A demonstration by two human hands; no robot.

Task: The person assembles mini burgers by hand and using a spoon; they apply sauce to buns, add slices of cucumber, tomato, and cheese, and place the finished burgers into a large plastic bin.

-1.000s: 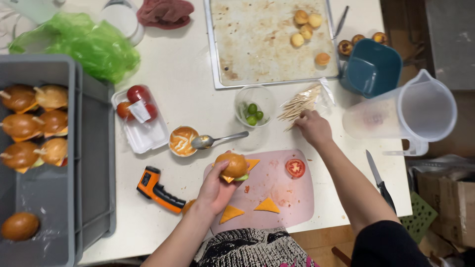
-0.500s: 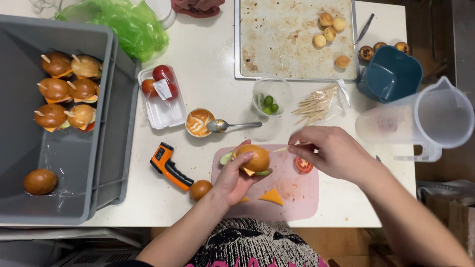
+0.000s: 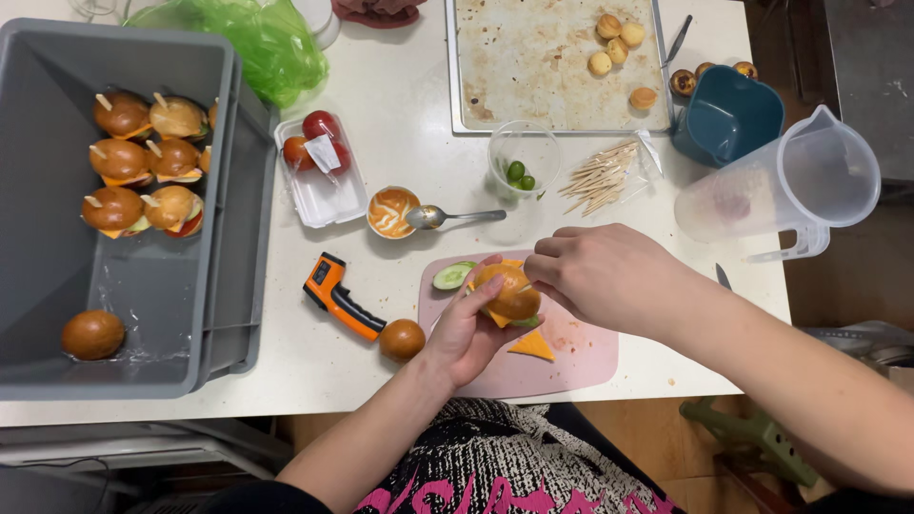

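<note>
Head camera looks down on a white worktop [image 3: 381,143] where the left hand [image 3: 464,333] cups a small bun sandwich [image 3: 509,291] from below, fingers wrapped round its near side, holding it just above the pink cutting board [image 3: 533,366]. The right hand [image 3: 605,276] is closed at the bun's far edge, fingertips pinched together; whatever it grips is too thin or too hidden to tell.

To do this well, the sandwich should be kept level and squeezed lightly, so the orange cheese slice poking out beneath stays put, and anything pushed in should go straight down through the centre of the top.

By count: six finished sandwiches [image 3: 143,162] with picks stand in the grey crate [image 3: 224,286], in three rows of two, plus one plain bun [image 3: 93,334] near its front corner. One more bun [image 3: 402,339] lies on the worktop beside the orange handheld thermometer [image 3: 338,297]. One cucumber slice [image 3: 451,276] and one cheese triangle [image 3: 531,345] rest on the board. The baking tray [image 3: 533,86] holds five small buns, with three more beside the blue tub [image 3: 724,119]. A heap of wooden picks [image 3: 602,175] cannot be counted.
</note>
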